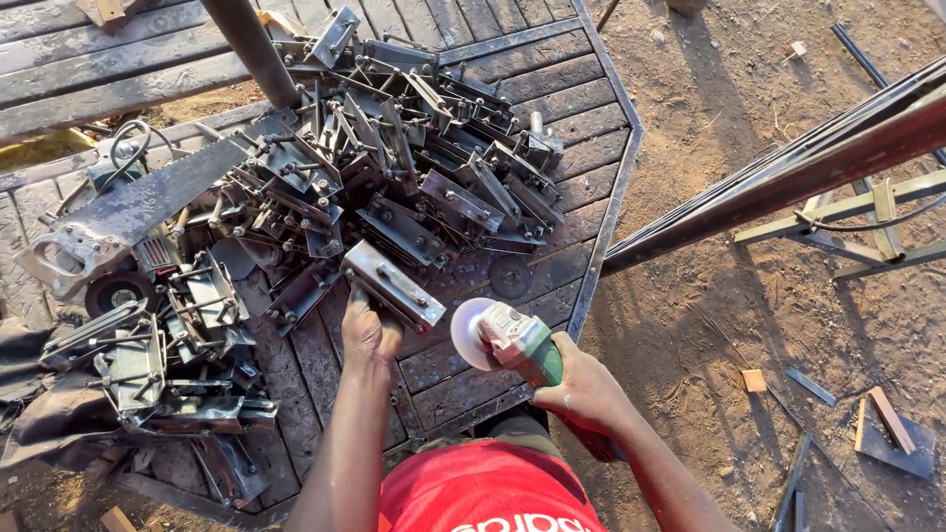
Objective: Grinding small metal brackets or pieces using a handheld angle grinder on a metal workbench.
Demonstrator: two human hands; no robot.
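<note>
My left hand [367, 333] grips the near end of a flat steel bracket [392, 286] with a welded bar on top, resting on the metal table [552, 89]. My right hand [581, 389] holds a green angle grinder [517, 343] by its body. Its pale disc [468, 333] faces left, just right of the bracket and close to my left hand. Whether the disc touches the bracket I cannot tell.
A big heap of similar steel brackets [414, 148] covers the table's middle; more lie at the left [168, 365]. A handsaw [128, 212], a loose dark disc [510, 278] and a second grinder [118, 286] lie nearby. Steel bars [788, 177] slant over sandy ground at right.
</note>
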